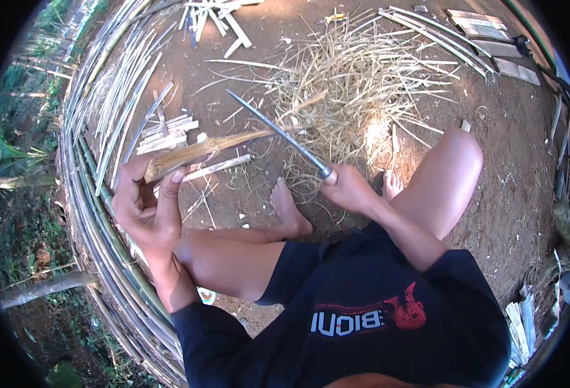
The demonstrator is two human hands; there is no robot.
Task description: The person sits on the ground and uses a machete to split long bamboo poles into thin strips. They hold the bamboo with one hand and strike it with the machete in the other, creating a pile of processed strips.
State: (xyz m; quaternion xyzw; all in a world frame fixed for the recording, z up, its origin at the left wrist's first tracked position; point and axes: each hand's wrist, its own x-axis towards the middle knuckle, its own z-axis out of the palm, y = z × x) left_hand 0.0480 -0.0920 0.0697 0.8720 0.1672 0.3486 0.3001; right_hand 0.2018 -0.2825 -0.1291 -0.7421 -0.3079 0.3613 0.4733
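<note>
My left hand [148, 210] pinches the thick end of a brown, fibrous piece of split wood or bamboo [197, 150] between thumb and fingers. That piece narrows toward its far end, which reaches over a pile of thin shavings [343, 84]. In my right hand [348, 187], the fist is closed around the handle of a knife [278, 131]. Its long, slim blade points up and to the left, crossing the narrow part of the brown piece in the picture. Whether blade and piece touch, I cannot tell. The handle is mostly hidden by my fingers.
Long bamboo poles [113, 239] line the left side, with pale split strips [113, 97] beside them. Short pale pieces [168, 134] lie on the dirt ground past my left hand. More sticks [217, 19] lie at the back. Flat boards [492, 48] rest at the far right.
</note>
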